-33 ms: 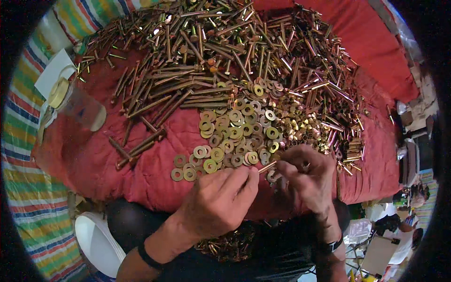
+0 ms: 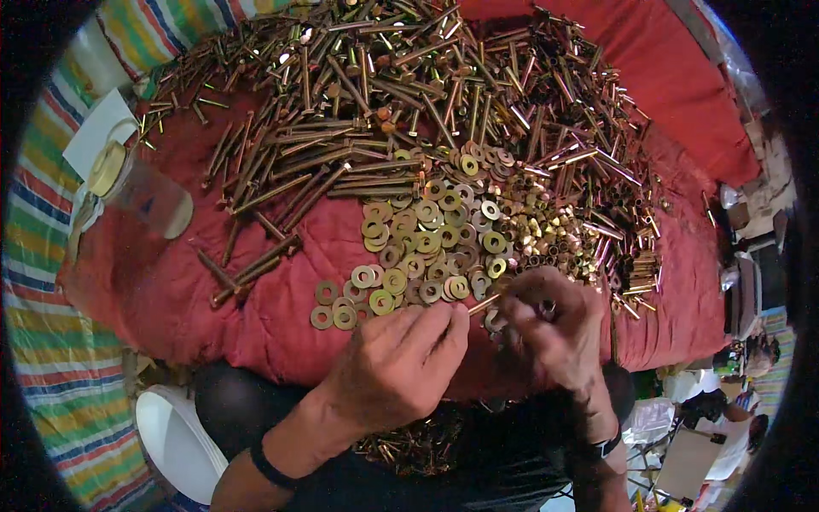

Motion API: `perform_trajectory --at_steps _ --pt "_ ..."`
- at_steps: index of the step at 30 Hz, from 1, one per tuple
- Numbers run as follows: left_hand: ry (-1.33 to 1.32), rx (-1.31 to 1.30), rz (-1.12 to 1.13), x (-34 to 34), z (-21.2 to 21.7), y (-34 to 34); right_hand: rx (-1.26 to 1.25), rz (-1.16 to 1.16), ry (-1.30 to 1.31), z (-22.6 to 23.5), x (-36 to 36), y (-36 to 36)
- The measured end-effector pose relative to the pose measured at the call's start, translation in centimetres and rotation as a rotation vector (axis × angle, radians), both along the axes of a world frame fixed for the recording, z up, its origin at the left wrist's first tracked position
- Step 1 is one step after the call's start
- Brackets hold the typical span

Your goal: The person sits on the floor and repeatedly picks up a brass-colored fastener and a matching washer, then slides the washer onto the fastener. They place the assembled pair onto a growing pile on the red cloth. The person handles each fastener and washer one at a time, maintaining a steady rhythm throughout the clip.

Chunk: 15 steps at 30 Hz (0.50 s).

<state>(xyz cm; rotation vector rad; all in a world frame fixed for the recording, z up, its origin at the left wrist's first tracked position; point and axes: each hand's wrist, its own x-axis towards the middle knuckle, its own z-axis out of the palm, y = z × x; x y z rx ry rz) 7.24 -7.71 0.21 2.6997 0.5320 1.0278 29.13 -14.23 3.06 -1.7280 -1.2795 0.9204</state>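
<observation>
My left hand (image 2: 397, 363) is closed, thumb and forefinger pinching a thin brass-coloured bolt (image 2: 485, 305) that points up to the right. At its far end is my right hand (image 2: 559, 328), fingers curled and partly smeared by motion. A small shiny metal piece shows among those fingers; I cannot make out its kind. Just beyond both hands lie flat washers (image 2: 426, 243), many overlapping. Small brass-coloured cap-like nuts (image 2: 550, 226) are heaped behind my right hand. Long bolts (image 2: 299, 141) form a big pile across the far side.
Everything is spread on a red padded cloth (image 2: 281, 341). A clear jar with a yellowish lid (image 2: 158, 200) lies at the left. Short metal sleeves (image 2: 644, 273) are at the right. More small metal pieces (image 2: 414, 448) rest in my lap. A white basin (image 2: 171, 435) stands at lower left.
My right hand's fingers and thumb have shifted slightly at the end of the bolt and are more blurred. My left hand and the bolt have hardly moved.
</observation>
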Motion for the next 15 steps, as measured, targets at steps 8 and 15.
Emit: perform_trajectory --at_steps 8,15 --pt "-0.181 -0.503 0.058 0.5 0.1 0.2 0.209 0.187 -0.276 1.1 -0.3 -0.3" --pt "-0.331 -1.443 0.089 -0.2 1.9 0.8 0.298 -0.177 0.716 1.5 -0.1 0.9"
